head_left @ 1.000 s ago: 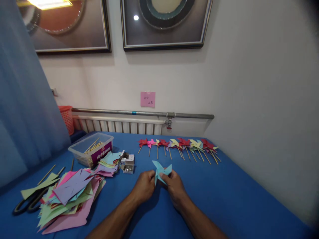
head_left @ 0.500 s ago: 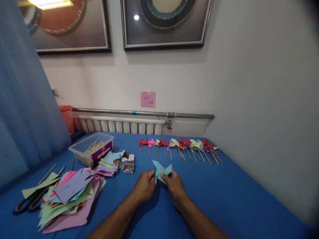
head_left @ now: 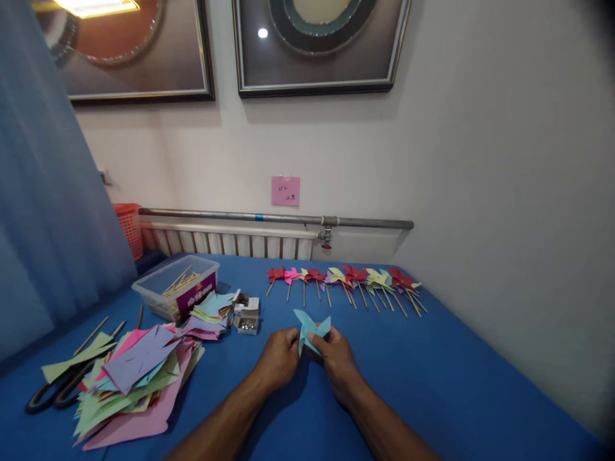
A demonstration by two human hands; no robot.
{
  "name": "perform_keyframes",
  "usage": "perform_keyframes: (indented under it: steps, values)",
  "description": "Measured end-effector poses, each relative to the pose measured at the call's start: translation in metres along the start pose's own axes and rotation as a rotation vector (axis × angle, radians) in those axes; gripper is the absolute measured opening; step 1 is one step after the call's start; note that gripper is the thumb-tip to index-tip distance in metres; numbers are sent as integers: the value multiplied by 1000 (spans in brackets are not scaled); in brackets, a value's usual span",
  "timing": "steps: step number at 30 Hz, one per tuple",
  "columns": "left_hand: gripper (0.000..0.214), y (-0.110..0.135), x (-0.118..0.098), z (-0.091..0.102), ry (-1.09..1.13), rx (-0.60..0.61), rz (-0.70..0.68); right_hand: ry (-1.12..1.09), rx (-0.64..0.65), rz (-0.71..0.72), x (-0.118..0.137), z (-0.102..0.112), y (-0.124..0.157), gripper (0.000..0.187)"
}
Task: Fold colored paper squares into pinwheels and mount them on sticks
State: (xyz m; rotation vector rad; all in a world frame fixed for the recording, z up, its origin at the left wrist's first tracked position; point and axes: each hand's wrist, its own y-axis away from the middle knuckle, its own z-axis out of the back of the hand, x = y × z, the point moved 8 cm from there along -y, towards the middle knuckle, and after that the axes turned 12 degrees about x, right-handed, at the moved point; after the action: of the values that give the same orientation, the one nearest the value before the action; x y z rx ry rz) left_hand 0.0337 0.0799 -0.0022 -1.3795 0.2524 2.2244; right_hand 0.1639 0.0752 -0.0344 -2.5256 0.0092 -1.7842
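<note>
A light blue paper pinwheel (head_left: 312,330) is held between my two hands, just above the blue tabletop. My left hand (head_left: 280,355) is closed, its fingertips pinching near the pinwheel's left edge. The thumb of my right hand (head_left: 339,362) presses on the pinwheel's centre, and the fingers curl behind it. No stick shows below the paper; what lies behind it is hidden by the hands. Beyond them, finished pinwheels on sticks (head_left: 355,275) lie in a row. Small open boxes of metal pins (head_left: 246,325) stand to the left.
Cut coloured paper sheets (head_left: 139,365) lie piled at the left, with black-handled scissors (head_left: 62,390) beside them. A smaller paper stack (head_left: 211,317) leans by a clear plastic tub (head_left: 148,299) of sticks. The blue-covered table (head_left: 432,390) meets walls behind and at right.
</note>
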Motion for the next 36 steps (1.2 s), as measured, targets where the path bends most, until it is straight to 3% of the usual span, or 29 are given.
perform_keyframes:
  steps: [15,22,30,36]
  values:
    - [23,0,0,1,-47,-17,29,-26,-22,-14,7,-4,4,34]
    - [23,0,5,-2,36,36,53,-61,-37,-32,6,-2,4,36]
    - [22,-3,23,16,162,19,156,-74,-217,0,27,32,1,34]
    - [19,1,20,21,88,77,148,-79,-257,38,38,49,-1,30]
